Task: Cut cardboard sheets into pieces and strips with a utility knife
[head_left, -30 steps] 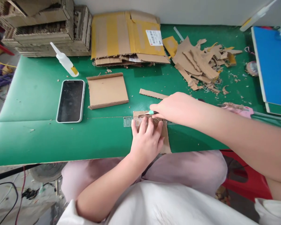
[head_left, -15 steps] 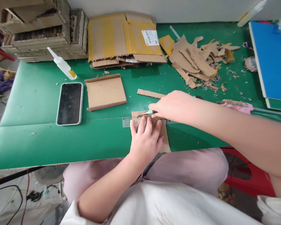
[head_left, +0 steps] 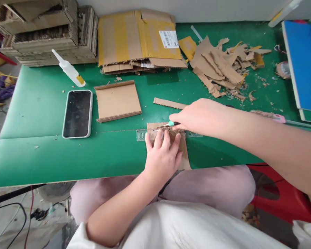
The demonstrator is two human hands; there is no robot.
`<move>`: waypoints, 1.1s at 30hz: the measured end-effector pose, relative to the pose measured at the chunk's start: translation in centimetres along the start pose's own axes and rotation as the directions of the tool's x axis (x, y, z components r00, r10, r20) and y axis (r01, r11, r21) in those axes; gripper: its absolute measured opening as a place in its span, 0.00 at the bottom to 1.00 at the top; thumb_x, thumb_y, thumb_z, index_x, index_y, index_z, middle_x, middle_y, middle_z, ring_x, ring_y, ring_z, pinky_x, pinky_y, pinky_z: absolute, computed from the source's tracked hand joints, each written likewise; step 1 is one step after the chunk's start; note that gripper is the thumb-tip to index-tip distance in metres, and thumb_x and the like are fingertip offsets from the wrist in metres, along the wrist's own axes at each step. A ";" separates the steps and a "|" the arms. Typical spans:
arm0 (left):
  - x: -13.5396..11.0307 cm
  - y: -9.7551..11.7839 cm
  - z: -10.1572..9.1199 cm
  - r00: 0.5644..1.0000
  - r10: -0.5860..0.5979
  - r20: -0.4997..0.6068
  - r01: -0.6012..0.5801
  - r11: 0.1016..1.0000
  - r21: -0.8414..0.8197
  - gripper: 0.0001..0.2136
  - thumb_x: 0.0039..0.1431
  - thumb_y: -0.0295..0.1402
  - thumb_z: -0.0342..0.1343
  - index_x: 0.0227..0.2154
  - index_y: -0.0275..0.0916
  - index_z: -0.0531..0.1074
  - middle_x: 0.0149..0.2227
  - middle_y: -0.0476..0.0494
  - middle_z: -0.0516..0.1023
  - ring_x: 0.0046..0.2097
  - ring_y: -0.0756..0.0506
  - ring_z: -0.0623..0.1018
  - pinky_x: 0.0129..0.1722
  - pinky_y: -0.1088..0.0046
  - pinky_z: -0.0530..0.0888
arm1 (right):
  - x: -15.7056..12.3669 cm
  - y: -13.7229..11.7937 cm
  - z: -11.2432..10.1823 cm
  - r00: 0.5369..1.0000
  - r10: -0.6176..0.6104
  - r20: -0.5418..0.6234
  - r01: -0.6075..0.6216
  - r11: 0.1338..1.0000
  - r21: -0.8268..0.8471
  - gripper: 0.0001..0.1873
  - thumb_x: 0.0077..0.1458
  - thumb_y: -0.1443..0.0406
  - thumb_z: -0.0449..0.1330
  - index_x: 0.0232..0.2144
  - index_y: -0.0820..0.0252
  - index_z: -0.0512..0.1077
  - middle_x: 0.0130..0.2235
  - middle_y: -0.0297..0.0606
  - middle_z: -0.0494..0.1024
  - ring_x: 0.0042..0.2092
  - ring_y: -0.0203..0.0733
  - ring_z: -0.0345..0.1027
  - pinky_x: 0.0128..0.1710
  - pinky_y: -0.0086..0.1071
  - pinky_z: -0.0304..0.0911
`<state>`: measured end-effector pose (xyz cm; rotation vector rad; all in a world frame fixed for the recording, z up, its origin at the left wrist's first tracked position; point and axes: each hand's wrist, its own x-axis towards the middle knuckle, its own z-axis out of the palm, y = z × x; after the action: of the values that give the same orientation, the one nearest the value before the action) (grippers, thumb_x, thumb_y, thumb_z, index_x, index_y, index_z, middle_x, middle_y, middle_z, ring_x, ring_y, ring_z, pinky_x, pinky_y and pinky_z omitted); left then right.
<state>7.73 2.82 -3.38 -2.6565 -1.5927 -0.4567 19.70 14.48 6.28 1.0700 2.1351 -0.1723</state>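
Note:
My left hand (head_left: 162, 155) lies with spread fingers on a clear plastic ruler (head_left: 141, 135), pressing it against a piece of cardboard (head_left: 185, 157) at the table's front edge. In my right hand (head_left: 200, 116) is a craft knife (head_left: 172, 123) with a green collar. Its thin blade points left, along the ruler's far edge and over the cardboard; whether the tip is in the cardboard I cannot tell. Most of the knife's handle is hidden by my fingers. Just beyond lies a narrow cardboard strip (head_left: 168, 103), partly behind my right hand.
Left on the green table (head_left: 41, 155) are a phone (head_left: 77, 114), a glue bottle (head_left: 71, 73) and a shallow folded cardboard tray (head_left: 118, 99). Behind stand stacked cardboard frames (head_left: 49, 45) and a flattened taped box (head_left: 121, 38). Cardboard scraps (head_left: 217, 65) and a blue board (head_left: 304, 65) lie right.
My right hand and the knife have moved slightly to the right along the ruler. My left hand stays pressed on the ruler. The whole view has shifted a little.

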 end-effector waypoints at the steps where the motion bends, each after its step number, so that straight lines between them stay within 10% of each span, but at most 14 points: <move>1: 0.0 0.0 0.0 1.000 0.002 -0.002 -0.002 1.000 0.001 0.21 0.63 0.41 0.44 0.55 0.42 0.67 0.53 0.33 0.72 0.55 0.32 0.70 0.50 0.40 0.65 | 0.0 -0.2 -0.1 1.000 0.005 0.007 -0.005 1.000 0.000 0.14 0.60 0.60 0.47 0.38 0.57 0.70 0.28 0.42 0.76 0.33 0.44 0.70 0.28 0.32 0.51; 33: 0.1 0.0 -0.1 0.999 -0.007 0.033 0.007 1.000 -0.003 0.21 0.63 0.40 0.43 0.56 0.42 0.66 0.54 0.31 0.70 0.56 0.32 0.68 0.52 0.40 0.62 | -1.3 0.5 0.7 0.995 0.008 -0.102 -0.009 1.000 -0.004 0.14 0.58 0.63 0.49 0.44 0.59 0.68 0.30 0.44 0.78 0.35 0.46 0.71 0.29 0.33 0.52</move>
<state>7.71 2.87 -3.29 -2.6755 -1.6117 -0.4176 20.92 13.71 6.71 1.1065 2.2202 -0.1108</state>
